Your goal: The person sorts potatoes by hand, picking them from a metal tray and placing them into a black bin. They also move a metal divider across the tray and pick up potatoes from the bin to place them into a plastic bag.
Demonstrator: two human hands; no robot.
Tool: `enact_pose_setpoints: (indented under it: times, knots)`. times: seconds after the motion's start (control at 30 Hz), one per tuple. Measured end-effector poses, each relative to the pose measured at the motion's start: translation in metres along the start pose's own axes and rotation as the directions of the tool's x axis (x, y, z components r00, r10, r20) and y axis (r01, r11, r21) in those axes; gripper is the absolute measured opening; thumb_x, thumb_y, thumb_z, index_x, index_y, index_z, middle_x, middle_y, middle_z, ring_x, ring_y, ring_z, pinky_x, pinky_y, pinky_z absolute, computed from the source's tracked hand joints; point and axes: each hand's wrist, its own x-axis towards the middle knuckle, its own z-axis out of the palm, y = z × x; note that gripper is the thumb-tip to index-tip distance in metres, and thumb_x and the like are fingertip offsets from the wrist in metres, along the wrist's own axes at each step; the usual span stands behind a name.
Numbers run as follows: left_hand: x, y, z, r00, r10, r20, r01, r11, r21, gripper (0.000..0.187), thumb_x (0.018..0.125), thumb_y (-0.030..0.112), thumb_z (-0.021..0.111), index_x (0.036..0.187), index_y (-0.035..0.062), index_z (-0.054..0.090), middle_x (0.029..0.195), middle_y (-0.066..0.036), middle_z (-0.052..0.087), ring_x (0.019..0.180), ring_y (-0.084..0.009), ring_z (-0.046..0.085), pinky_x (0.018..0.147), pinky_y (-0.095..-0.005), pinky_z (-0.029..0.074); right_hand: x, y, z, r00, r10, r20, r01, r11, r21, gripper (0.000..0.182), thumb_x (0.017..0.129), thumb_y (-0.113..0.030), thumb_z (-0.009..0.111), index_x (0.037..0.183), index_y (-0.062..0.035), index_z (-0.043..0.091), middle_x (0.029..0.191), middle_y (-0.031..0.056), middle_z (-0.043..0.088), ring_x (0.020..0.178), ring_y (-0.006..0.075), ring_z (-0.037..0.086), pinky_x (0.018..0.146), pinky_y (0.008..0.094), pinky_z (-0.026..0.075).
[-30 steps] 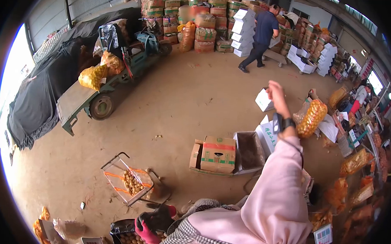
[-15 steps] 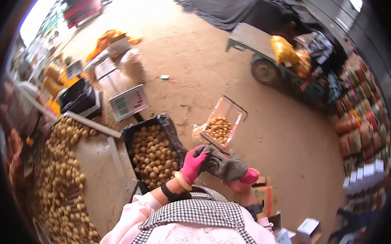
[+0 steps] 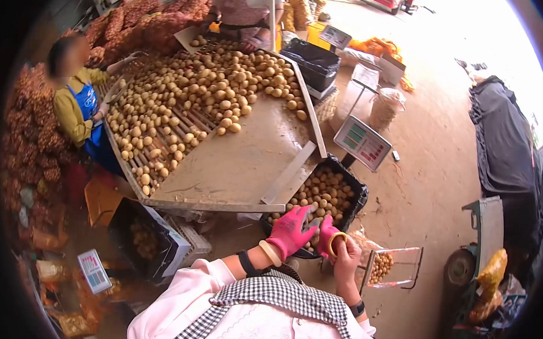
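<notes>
My left hand [image 3: 293, 231] wears a pink glove with grey fingertips; its fingers are apart, beside a loose pink glove [image 3: 327, 236]. Bare, my right hand [image 3: 346, 260] has its fingers closed at the yellow cuff of that glove. Whether the left fingertips touch the loose glove is unclear. Just beyond both hands, a black-lined crate [image 3: 357, 193] holds round, tan potato-like produce [image 3: 324, 192].
A sorting table [image 3: 224, 168] with heaped produce fills the upper left. Two people stand at it, one in a blue apron [image 3: 87, 103]. Around are a scale display [image 3: 363, 143], a dark bin [image 3: 143, 240], a wire-framed basket [image 3: 394, 250] and a cart [image 3: 489, 228].
The view has swung left, bringing in the table and people. The grey, bunched glove between my hands now shows its pink side and yellow cuff. My left fingers have spread off it.
</notes>
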Motion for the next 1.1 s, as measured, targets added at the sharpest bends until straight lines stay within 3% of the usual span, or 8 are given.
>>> enact_pose_setpoints:
  times: [0.27,0.5,0.67,0.73,0.8,0.87,1.07,1.1]
  knots:
    - [-0.002,-0.033,-0.085,0.855,-0.378,0.355,0.500,0.782,-0.371,0.039,0.095,0.034,0.066,0.123,0.0070,0.063,0.103,-0.012,0.072,0.089,-0.0191,0.070,0.077,-0.0335,0.056,0.058,0.040,0.102,0.950,0.065,0.306,0.111,0.844,-0.525,0.015,0.084,-0.011,0.069,0.089,0.0002,0.062,0.062,0.0042,0.058,0.055,0.0076,0.053,0.051,0.0298,0.044]
    - [0.014,-0.091,-0.143,0.938,-0.338,0.072,0.299,0.689,-0.660,0.040,0.093,0.018,0.070,0.126,-0.0001,0.059,0.106,-0.009,0.071,0.093,-0.0122,0.065,0.083,-0.0279,0.054,0.092,0.033,0.204,0.847,-0.115,0.518,0.476,0.596,-0.646,0.018,0.078,-0.012,0.070,0.080,-0.0005,0.057,0.064,0.0199,0.060,0.062,0.0368,0.062,0.058,0.0405,0.048]
    - [0.010,-0.150,-0.190,0.929,-0.352,0.116,0.339,0.681,-0.649,0.042,0.092,0.014,0.069,0.129,-0.0001,0.054,0.115,-0.008,0.068,0.096,-0.0144,0.066,0.082,-0.0288,0.054,0.105,0.032,0.263,0.921,-0.168,0.352,0.371,0.655,-0.658,0.021,0.079,-0.005,0.068,0.071,-0.0013,0.049,0.054,0.0124,0.053,0.047,0.0198,0.056,0.047,0.0341,0.043]
    - [0.008,-0.134,-0.218,0.955,-0.179,-0.235,0.237,0.939,0.248,0.030,0.094,0.015,0.065,0.119,-0.0012,0.061,0.108,-0.005,0.070,0.093,-0.0162,0.066,0.080,-0.0296,0.054,0.115,0.047,0.275,0.888,-0.270,0.372,0.455,0.623,-0.636,0.024,0.079,-0.006,0.069,0.070,-0.0022,0.047,0.055,0.0130,0.050,0.048,0.0240,0.056,0.047,0.0355,0.042]
    - [0.015,-0.164,-0.225,0.923,-0.109,-0.370,0.215,0.942,0.258,0.025,0.094,0.018,0.062,0.115,0.0046,0.067,0.095,-0.004,0.071,0.085,-0.0151,0.067,0.074,-0.0291,0.055,0.113,0.062,0.294,0.836,-0.320,0.445,0.546,0.554,-0.628,0.025,0.078,-0.007,0.071,0.071,-0.0044,0.047,0.058,0.0140,0.050,0.052,0.0299,0.058,0.049,0.0373,0.044]
    - [0.024,-0.196,-0.239,0.838,-0.545,-0.016,0.249,0.408,-0.878,0.024,0.092,0.018,0.062,0.114,0.0117,0.068,0.092,-0.004,0.071,0.076,-0.0105,0.066,0.065,-0.0274,0.056,0.118,0.086,0.303,0.744,-0.327,0.583,0.668,0.402,-0.627,0.024,0.079,-0.013,0.071,0.073,-0.0075,0.048,0.061,0.0146,0.054,0.057,0.0361,0.059,0.052,0.0427,0.046]
    - [0.026,-0.196,-0.230,0.857,-0.481,-0.184,0.315,0.772,-0.552,0.028,0.092,0.017,0.064,0.119,0.0084,0.066,0.098,-0.007,0.073,0.084,-0.0144,0.070,0.074,-0.0294,0.055,0.155,0.150,0.306,0.811,-0.239,0.534,0.583,0.411,-0.701,0.032,0.089,-0.026,0.063,0.069,-0.0067,0.049,0.057,0.0143,0.054,0.055,0.0340,0.059,0.050,0.0414,0.044]
    - [0.025,-0.183,-0.236,0.868,-0.358,-0.344,0.274,0.923,-0.268,0.031,0.090,0.016,0.064,0.120,0.0083,0.065,0.099,-0.013,0.072,0.089,-0.0239,0.069,0.076,-0.0342,0.055,0.159,0.144,0.307,0.870,0.220,0.442,0.114,0.781,-0.614,0.039,0.093,-0.034,0.056,0.066,-0.0084,0.046,0.054,0.0116,0.050,0.050,0.0299,0.056,0.046,0.0391,0.042]
